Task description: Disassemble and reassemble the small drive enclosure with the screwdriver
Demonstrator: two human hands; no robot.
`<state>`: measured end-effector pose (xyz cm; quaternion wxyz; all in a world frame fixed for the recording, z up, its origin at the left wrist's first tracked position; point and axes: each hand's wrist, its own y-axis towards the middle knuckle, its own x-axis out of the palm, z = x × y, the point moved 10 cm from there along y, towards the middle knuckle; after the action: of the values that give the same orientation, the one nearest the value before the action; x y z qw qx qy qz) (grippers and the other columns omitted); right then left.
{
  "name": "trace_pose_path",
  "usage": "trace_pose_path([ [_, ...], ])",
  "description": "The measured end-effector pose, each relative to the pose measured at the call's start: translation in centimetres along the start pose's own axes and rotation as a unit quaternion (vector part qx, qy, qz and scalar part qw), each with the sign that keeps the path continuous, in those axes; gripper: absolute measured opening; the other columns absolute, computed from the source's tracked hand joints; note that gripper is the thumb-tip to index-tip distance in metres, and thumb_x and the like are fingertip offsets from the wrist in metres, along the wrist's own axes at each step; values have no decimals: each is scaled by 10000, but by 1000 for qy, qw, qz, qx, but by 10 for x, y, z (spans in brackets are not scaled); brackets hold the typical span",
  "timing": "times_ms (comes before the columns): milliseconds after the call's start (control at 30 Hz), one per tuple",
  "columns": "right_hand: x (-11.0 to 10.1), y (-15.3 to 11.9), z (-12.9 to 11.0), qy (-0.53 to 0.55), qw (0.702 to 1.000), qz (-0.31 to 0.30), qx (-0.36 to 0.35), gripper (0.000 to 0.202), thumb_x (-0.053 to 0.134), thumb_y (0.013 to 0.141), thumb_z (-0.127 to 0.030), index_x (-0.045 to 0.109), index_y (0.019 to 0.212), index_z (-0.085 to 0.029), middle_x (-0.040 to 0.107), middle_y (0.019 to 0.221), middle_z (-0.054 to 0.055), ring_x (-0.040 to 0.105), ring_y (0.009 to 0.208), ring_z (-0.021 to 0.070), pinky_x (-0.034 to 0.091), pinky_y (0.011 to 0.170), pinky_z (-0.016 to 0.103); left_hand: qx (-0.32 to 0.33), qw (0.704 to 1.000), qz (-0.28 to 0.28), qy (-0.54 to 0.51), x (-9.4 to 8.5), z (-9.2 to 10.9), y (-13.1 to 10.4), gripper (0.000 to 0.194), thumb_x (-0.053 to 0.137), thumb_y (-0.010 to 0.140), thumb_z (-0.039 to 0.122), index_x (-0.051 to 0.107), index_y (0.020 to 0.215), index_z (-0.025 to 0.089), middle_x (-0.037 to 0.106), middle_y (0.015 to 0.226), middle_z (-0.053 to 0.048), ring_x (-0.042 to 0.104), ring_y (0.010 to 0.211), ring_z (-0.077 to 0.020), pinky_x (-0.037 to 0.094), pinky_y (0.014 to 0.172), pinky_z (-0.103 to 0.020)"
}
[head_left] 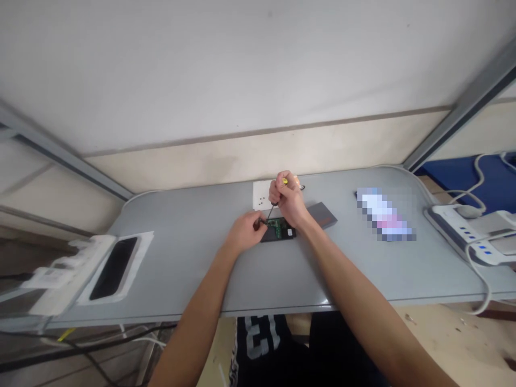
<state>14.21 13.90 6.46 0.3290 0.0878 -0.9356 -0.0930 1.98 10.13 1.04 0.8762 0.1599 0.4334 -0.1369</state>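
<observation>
A dark device with a green circuit board (278, 227) lies on the grey table (181, 242), in front of me. My right hand (287, 196) is closed around a screwdriver (271, 212) with a yellow-ended handle, its shaft slanting down to the board's left part. At the device's left end, my left hand (249, 231) has its fingers pressed together on something small and dark that I cannot make out. Behind the hands lies a white sheet (260, 194) with several small dark screws on it. A dark grey flat cover (323, 215) rests right of the device, partly behind my right wrist.
At the right are a phone with a blurred screen (382, 215) and a white power strip (463, 231) with cables. Another phone (115, 267) lies on white paper at the left, beside a second power strip (76, 274). A wall stands behind the table.
</observation>
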Motion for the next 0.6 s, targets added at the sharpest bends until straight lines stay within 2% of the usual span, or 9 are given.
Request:
trace_pose_path([
  [67,-2,1,-2,-18,1000,-6,-9,389,744,848,-510,442,857,-265,426,687,-50,440,614,130,402,581,260,4,1000,0,1,0,1,0,98,545,827,153,621,851,210,595,747,13,536,673,-151,417,652,-269],
  [167,0,3,1,-31,999,-28,5,363,672,884,-580,539,899,-242,534,788,0,522,693,143,455,645,287,10,1000,4,1,-2,3,0,91,545,828,152,613,845,210,587,740,15,524,652,-146,406,643,-272],
  [300,-1,4,5,6,1000,2,11,435,524,934,-681,542,973,-248,465,711,-27,424,578,125,401,561,278,12,1000,5,4,-3,4,0,87,542,820,147,600,827,212,579,734,17,515,645,-146,401,644,-278],
  [400,0,2,5,11,1000,14,0,395,634,898,-628,463,953,-277,421,671,-61,376,547,117,363,543,263,11,1000,2,5,-3,5,0,89,541,815,148,600,823,214,567,720,18,510,644,-150,393,640,-281],
  [500,2,0,2,-16,1000,0,-8,400,765,833,-501,447,912,-272,489,717,-50,449,616,122,394,590,263,12,1000,-1,2,-2,5,0,95,535,816,146,601,824,214,563,721,16,505,646,-151,384,634,-282],
  [600,7,0,4,-35,999,-31,0,344,676,885,-557,527,938,-252,562,810,3,531,717,147,431,635,287,12,1000,-1,4,-2,5,0,100,538,811,143,608,831,212,556,723,16,499,647,-149,383,635,-281],
])
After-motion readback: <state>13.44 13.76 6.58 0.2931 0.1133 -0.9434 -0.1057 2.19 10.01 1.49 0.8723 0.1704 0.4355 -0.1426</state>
